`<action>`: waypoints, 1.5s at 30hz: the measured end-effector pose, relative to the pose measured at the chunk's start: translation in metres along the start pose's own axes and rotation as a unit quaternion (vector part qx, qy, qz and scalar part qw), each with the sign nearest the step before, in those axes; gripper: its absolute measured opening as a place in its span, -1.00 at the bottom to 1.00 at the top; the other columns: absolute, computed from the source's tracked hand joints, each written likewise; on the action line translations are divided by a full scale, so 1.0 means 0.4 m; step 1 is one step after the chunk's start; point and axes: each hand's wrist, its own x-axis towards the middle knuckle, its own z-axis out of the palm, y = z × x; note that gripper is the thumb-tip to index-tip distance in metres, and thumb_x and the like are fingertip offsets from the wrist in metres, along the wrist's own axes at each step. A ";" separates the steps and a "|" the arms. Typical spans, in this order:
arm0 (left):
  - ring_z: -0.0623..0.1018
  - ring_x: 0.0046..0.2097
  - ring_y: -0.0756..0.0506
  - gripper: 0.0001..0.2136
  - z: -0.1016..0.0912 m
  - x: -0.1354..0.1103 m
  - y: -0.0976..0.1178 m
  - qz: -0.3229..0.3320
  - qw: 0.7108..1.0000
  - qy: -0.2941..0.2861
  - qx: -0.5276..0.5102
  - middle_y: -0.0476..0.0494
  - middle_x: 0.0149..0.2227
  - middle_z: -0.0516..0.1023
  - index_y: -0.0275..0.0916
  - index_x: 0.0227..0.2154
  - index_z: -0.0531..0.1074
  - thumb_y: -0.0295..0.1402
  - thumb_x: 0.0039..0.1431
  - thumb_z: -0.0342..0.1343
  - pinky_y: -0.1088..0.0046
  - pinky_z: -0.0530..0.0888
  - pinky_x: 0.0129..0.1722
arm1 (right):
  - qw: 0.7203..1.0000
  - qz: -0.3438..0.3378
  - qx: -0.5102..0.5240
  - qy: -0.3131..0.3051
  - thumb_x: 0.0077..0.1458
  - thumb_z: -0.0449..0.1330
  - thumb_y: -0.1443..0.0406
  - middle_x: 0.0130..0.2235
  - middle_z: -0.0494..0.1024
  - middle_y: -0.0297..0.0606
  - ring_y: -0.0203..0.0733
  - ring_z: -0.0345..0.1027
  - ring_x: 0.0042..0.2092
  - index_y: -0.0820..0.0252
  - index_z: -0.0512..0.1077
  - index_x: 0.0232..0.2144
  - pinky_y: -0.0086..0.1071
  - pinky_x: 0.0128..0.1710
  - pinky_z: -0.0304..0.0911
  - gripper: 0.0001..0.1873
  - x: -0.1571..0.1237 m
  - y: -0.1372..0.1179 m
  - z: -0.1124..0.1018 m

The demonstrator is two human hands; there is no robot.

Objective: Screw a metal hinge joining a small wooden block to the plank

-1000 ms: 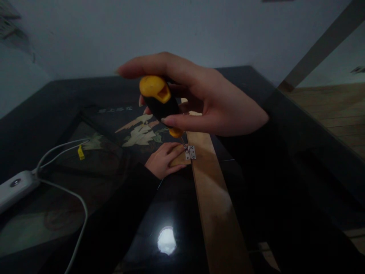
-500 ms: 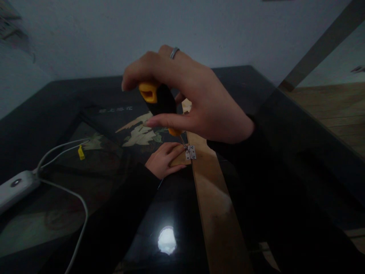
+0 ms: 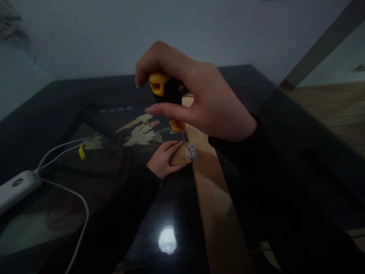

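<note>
Hinge (image 3: 191, 152) bridges block (image 3: 179, 155) and plank (image 3: 212, 194), inside bench (image 3: 85, 86) far edge. Right hand (image 3: 203, 93): fingers round screwdriver (image 3: 171, 91). Left hand (image 3: 162, 160): fingers pinching block. Tilted screwdriver could slip sideways.

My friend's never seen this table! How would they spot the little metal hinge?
Start at the dark table and find the long wooden board lying on it. Beside its left edge, the left hand holds a smaller wooden piece, and the hinge spans the two. Look for a silvery plate with holes, unlike the plain brown wood around it.
</note>
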 end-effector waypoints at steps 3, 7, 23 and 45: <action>0.40 0.05 -0.24 -0.40 -0.002 0.005 0.010 -0.017 1.000 -0.004 -0.016 -0.29 0.03 0.36 -0.26 0.08 0.28 -0.15 -0.02 0.21 0.08 0.36 0.09 | 1.000 -0.003 0.005 0.003 0.05 0.18 0.24 -0.11 0.41 -0.28 -0.29 0.28 -0.13 0.37 0.35 -0.13 -0.42 -0.07 0.17 -0.65 -0.004 0.003 0.000; 0.39 0.05 -0.23 -0.42 -0.004 0.009 0.015 -0.031 0.999 -0.006 -0.029 -0.27 0.03 0.35 -0.24 0.07 0.28 -0.17 -0.04 0.22 0.08 0.34 0.11 | 0.999 -0.037 0.010 0.007 0.08 0.20 0.23 -0.15 0.44 -0.19 -0.30 0.26 -0.15 0.41 0.34 -0.09 -0.42 -0.10 0.15 -0.60 -0.008 0.018 0.002; 0.36 0.08 -0.26 -0.40 -0.002 0.005 0.009 -0.033 0.998 -0.022 -0.039 -0.28 0.04 0.33 -0.21 0.10 0.26 -0.10 0.00 0.19 0.05 0.32 0.11 | 0.995 -0.019 0.063 -0.075 0.11 -0.12 0.44 0.10 0.29 -0.28 -0.35 0.18 0.05 0.46 0.15 0.12 -0.42 0.03 0.10 -0.50 -0.020 -0.006 -0.046; 0.38 0.07 -0.25 -0.41 0.001 0.003 0.005 -0.023 0.999 -0.007 -0.027 -0.27 0.04 0.35 -0.20 0.09 0.26 -0.13 -0.01 0.20 0.06 0.34 0.10 | 0.998 -0.014 0.054 -0.020 0.08 0.07 0.42 -0.07 0.38 -0.24 -0.37 0.23 -0.09 0.43 0.30 -0.06 -0.49 -0.11 0.22 -0.66 -0.017 0.003 -0.016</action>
